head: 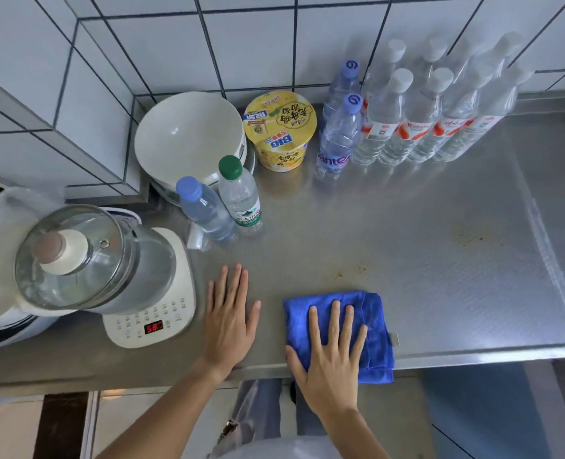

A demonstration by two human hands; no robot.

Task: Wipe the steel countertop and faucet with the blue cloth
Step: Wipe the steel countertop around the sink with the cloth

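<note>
A folded blue cloth (pixel 370 313) lies on the steel countertop (pixel 423 260) at its front edge. My right hand (pixel 332 356) presses flat on the cloth with fingers spread and straight. My left hand (pixel 229 323) rests flat on the bare steel to the left of the cloth, fingers straight. Small brownish stains (pixel 350 272) mark the steel just beyond the cloth, and more stains (pixel 469 238) lie farther right. No faucet is in view.
An electric glass kettle (pixel 92 260) on a white base (pixel 155 323) stands at the left. Behind it are white bowls (pixel 188 140), a yellow noodle cup (pixel 279 130) and several water bottles (pixel 413 114) along the tiled wall. Two bottles (pixel 221 203) stand nearer.
</note>
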